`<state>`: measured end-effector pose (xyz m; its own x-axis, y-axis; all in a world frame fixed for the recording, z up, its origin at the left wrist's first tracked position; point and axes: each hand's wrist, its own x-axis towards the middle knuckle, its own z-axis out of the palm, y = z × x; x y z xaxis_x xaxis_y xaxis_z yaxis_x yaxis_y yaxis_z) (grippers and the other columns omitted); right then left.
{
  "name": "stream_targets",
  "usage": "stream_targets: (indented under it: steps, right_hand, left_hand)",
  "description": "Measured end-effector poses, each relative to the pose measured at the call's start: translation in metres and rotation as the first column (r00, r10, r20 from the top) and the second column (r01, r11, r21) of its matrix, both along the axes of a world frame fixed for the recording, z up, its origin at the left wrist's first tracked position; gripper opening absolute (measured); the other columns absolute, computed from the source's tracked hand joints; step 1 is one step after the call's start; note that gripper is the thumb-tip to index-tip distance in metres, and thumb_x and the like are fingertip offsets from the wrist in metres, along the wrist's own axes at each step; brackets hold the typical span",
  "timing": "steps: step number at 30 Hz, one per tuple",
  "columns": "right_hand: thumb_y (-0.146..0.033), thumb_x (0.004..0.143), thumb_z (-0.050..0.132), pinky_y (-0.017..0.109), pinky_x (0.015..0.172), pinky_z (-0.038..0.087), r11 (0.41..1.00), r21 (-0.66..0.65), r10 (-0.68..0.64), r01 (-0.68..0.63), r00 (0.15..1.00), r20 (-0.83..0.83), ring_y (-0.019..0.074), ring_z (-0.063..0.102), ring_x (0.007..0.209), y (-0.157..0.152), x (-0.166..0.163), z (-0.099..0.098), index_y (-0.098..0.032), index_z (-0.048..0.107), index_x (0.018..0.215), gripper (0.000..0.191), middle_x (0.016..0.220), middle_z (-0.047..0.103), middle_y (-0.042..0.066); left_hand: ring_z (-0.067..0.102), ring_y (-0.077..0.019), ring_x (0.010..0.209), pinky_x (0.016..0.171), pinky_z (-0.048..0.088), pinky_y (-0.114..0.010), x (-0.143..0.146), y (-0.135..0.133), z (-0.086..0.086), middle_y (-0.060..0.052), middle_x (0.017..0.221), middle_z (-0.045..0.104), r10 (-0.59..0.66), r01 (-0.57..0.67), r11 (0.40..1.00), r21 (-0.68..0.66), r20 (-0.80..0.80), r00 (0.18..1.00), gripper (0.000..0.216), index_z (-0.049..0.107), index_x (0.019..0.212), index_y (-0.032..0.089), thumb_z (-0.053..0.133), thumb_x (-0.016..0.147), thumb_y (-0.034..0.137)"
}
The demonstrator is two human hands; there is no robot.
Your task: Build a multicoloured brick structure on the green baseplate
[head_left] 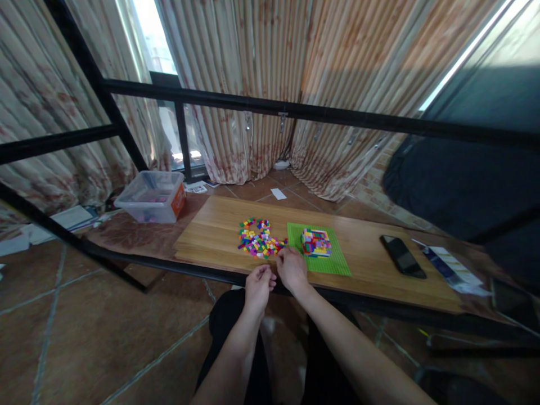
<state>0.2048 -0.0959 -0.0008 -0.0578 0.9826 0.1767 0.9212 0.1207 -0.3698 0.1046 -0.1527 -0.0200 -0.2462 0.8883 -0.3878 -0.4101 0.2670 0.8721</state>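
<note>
A pile of small coloured bricks (258, 238) lies on a wooden board (219, 230). Right of it sits a green baseplate (333, 261) with a multicoloured brick block (315, 242) built on it. My right hand (291, 269) is at the board's near edge, just below the pile, fingers curled and pinched together; what they hold is too small to make out. My left hand (259, 286) hovers below the board's edge, beside the right hand, fingertips drawn together in a pinch.
A clear plastic box (152, 196) stands at the far left. A black phone (402, 256) and a booklet (449, 264) lie right. Black metal bars (295, 112) cross above, curtains hang behind. My dark-clothed legs (236, 332) are over the tiled floor.
</note>
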Motion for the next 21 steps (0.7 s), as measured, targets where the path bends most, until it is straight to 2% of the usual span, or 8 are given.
stream_targets:
  steps: [5,8,15,21]
  right_hand:
    - [-0.024,0.090,0.051,0.031,0.074,0.045,0.995,0.016,0.101,-0.099,0.971,-0.217,0.0217,0.064,0.080,-0.024,0.013,0.000,-0.021,0.065,0.082,0.016,0.085,0.068,0.007]
    - [-0.025,0.091,0.049,0.031,0.073,0.045,0.989,-0.016,0.130,-0.145,0.925,-0.356,0.0206,0.065,0.078,-0.047,0.022,0.000,-0.022,0.065,0.083,0.018,0.082,0.070,0.004]
    - [-0.027,0.088,0.054,0.030,0.076,0.047,0.993,-0.058,0.055,-0.103,0.835,-0.547,0.0193,0.067,0.079,-0.071,0.041,0.008,-0.023,0.069,0.084,0.016,0.082,0.073,0.002]
    - [-0.031,0.086,0.059,0.030,0.076,0.047,0.996,-0.088,-0.046,-0.007,0.804,-0.593,0.0193,0.068,0.077,-0.081,0.056,0.010,-0.021,0.070,0.086,0.015,0.082,0.074,0.003]
  left_hand:
    - [0.053,-0.0071,0.051,0.053,0.041,-0.020,0.003,-0.002,0.005,-0.001,0.065,0.063,0.002,-0.003,0.999,0.038,0.024,1.000,0.043,0.067,0.087,0.013,0.077,0.065,0.049]
    - [0.054,-0.0079,0.055,0.056,0.042,-0.020,0.006,-0.005,0.010,-0.001,0.066,0.064,-0.053,0.050,0.996,0.074,0.034,0.998,0.040,0.070,0.083,0.013,0.080,0.062,0.046]
    - [0.055,-0.0093,0.059,0.061,0.045,-0.022,0.017,-0.010,0.013,-0.003,0.067,0.066,-0.256,0.251,0.959,0.129,0.018,0.967,0.033,0.073,0.077,0.013,0.083,0.060,0.040]
    - [0.054,-0.0091,0.059,0.059,0.043,-0.021,0.025,-0.013,0.012,-0.002,0.065,0.064,-0.396,0.390,0.910,0.144,0.015,0.918,0.032,0.071,0.077,0.013,0.082,0.062,0.040]
